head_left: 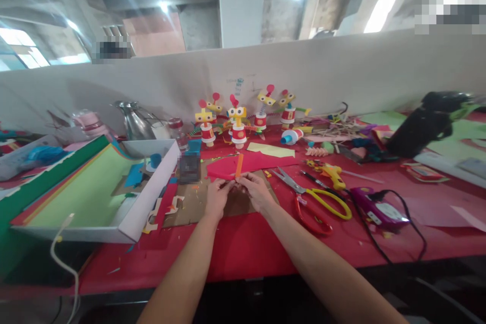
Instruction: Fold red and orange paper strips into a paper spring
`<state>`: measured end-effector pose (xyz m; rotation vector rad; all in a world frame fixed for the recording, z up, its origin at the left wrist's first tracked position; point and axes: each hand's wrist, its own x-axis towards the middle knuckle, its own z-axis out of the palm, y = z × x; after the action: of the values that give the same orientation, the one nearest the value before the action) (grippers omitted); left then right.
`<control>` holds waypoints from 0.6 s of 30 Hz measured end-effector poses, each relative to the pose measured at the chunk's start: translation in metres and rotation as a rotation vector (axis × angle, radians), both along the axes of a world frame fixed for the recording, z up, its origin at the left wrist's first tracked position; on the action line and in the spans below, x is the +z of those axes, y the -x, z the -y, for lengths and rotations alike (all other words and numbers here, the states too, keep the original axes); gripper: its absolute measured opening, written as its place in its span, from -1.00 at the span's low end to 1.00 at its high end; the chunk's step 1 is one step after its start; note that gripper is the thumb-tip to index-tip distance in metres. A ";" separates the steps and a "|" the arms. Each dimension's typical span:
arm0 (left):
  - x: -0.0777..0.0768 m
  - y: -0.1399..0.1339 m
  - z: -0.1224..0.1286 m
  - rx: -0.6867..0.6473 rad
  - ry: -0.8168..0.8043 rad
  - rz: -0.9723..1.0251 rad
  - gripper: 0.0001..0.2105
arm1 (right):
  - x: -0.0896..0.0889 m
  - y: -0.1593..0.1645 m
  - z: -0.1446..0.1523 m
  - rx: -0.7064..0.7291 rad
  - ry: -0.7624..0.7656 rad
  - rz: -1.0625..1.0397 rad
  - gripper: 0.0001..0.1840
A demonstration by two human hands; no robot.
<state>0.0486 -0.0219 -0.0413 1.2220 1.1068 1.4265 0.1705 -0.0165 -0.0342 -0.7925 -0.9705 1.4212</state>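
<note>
Orange strip stands near upright at the fingertips

The orange strip (239, 164) is just above the meeting fingertips of the two hands, over the brown cardboard (197, 208) at the middle of the bench (250, 248). Its long axis runs up and away from the person, its free upper end leaning a little to the right and its lower end down among the fingers. Behind it lies red paper (260, 162), whose longer direction goes across the bench, so the strip crosses it steeply.

The right hand (257, 191) is closed in a pinch at the strip's lower end. The left hand (218, 196) is close beside it, fingers bent inward; whether it grips the strip too, I cannot tell. Both forearms reach in from the near edge.

Right of the hands, the scissors (299, 190) lie with blades parted and tips aimed away and to the left, their yellow and red handles toward the person. Beyond them rests a yellow glue gun (334, 176). A pale yellow sheet (271, 150) lies crosswise behind the red paper, and farther back stand several cup figures (239, 132). To the left, a white box (152, 190) holds coloured sheets.
</note>
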 end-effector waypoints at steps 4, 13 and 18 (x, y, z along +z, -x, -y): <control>0.007 -0.001 0.004 0.011 -0.003 -0.020 -0.79 | -0.003 0.001 0.000 -0.027 -0.020 0.031 -0.81; 0.008 0.000 0.004 0.028 -0.015 0.044 -0.83 | 0.000 0.002 0.002 -0.001 -0.029 -0.022 -0.82; 0.009 -0.001 0.005 -0.028 0.046 0.189 -0.80 | 0.001 0.001 0.003 0.047 0.007 -0.067 -0.83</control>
<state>0.0498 -0.0272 -0.0323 1.0432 0.9835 1.4548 0.1699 -0.0193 -0.0330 -0.7270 -0.9385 1.4838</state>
